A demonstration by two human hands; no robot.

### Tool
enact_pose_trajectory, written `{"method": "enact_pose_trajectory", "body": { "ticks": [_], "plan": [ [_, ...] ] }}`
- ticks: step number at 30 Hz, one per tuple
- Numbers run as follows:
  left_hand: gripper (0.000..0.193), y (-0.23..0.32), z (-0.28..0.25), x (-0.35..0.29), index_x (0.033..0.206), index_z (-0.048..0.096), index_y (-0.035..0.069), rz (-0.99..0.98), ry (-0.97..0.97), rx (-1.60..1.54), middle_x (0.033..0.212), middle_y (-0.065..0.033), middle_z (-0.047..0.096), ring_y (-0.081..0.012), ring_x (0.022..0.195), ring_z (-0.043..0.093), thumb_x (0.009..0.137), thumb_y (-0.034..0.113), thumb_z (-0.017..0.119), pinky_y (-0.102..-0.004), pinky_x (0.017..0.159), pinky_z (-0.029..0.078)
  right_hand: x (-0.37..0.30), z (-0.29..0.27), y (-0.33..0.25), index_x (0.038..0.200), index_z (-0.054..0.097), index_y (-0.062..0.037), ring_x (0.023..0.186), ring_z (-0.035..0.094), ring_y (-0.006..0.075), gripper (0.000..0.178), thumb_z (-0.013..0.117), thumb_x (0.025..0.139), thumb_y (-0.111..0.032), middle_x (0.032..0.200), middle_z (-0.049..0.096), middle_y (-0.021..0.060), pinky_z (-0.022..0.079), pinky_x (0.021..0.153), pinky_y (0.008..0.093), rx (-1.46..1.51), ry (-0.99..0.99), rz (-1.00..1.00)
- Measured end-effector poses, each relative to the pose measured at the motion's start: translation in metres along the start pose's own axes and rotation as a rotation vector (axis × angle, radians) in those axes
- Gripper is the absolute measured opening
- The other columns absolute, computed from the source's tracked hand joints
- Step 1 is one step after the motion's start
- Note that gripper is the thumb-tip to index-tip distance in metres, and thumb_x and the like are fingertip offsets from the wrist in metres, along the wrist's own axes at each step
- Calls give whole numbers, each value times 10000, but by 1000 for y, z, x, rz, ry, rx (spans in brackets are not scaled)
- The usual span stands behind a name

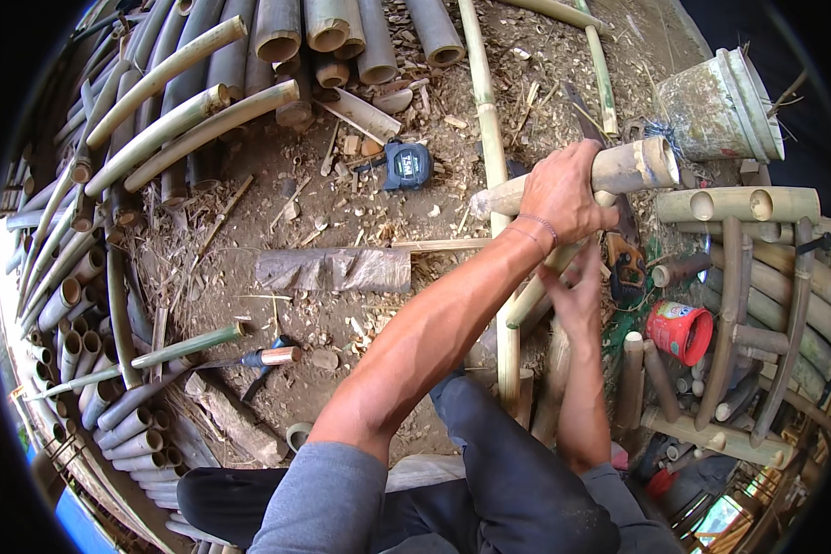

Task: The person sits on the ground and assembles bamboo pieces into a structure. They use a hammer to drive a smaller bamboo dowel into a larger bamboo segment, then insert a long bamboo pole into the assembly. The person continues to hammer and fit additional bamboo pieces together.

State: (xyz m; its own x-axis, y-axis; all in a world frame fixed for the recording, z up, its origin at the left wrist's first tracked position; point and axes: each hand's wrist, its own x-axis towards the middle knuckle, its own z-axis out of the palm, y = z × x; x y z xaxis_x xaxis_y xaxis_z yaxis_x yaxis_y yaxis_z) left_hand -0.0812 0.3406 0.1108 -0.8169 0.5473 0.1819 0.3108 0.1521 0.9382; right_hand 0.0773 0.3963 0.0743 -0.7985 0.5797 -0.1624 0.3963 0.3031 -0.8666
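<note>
My left hand [568, 194] is wrapped over a thick bamboo tube [635, 168], held nearly level, its open end at the right. Crossing beneath it is a thinner bamboo pole [532, 297], slanting down to the left. My right hand [577, 291] is closed around this thinner pole from below, its fingers partly hidden. Whether the two pieces are joined under my left hand cannot be seen. Just left of both hands, a long pale bamboo pole [483, 92] runs along the ground. A saw with an orange and black handle [627, 268] lies right of my right hand.
Bamboo tubes [277, 32] are piled at the far left. A tape measure [407, 165] and a flat bark-like piece [337, 270] lie among shavings. On the right are a dirty bucket [711, 109], a red tub [679, 331] and a bamboo frame [737, 205]. A wooden-handled tool [280, 356] lies left.
</note>
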Motion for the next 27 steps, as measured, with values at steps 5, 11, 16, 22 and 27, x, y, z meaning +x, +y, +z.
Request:
{"method": "enact_pose_trajectory", "body": {
  "ticks": [5, 11, 16, 22, 27],
  "plan": [
    [869, 9, -4, 5, 1304, 490, 30, -139, -142, -28, 1119, -228, 641, -372, 1059, 632, 596, 376, 855, -424, 927, 504, 37, 32, -13, 1384, 372, 36, 1205, 529, 242, 560, 638, 899, -48, 1268, 561, 194, 400, 1032, 351, -49, 292, -293],
    [771, -31, -11, -36, 1403, 355, -77, -324, 38, -773, 1308, -308, 536, -394, 1198, 564, 923, 464, 621, -427, 1022, 445, 42, 22, 20, 1494, 253, 22, 1056, 604, 298, 661, 526, 1022, -352, 1200, 553, 208, 496, 913, 406, -39, 394, -300],
    [658, -71, 43, -195, 1283, 480, -106, -875, 102, -434, 1194, -258, 600, -305, 1109, 587, 925, 429, 618, -399, 994, 439, 33, 28, 1, 1488, 267, -4, 608, 527, 123, 576, 453, 1051, -331, 895, 571, 89, 475, 578, 256, 151, 303, -302],
    [725, -52, 52, -228, 1220, 489, -73, -785, 55, -435, 1049, -218, 666, -280, 982, 650, 831, 471, 769, -380, 884, 499, 33, 31, -6, 1432, 312, 5, 609, 527, 124, 526, 454, 1051, -329, 892, 572, 85, 459, 567, 257, 181, 240, -299],
    [652, -37, 43, -222, 1180, 503, -37, -706, 171, -435, 986, -196, 674, -265, 925, 657, 839, 451, 767, -388, 814, 510, 44, 31, -36, 1202, 437, -13, 578, 534, 116, 361, 442, 1051, -341, 835, 564, 66, 448, 530, 246, 184, 247, -323]
  ]
}}
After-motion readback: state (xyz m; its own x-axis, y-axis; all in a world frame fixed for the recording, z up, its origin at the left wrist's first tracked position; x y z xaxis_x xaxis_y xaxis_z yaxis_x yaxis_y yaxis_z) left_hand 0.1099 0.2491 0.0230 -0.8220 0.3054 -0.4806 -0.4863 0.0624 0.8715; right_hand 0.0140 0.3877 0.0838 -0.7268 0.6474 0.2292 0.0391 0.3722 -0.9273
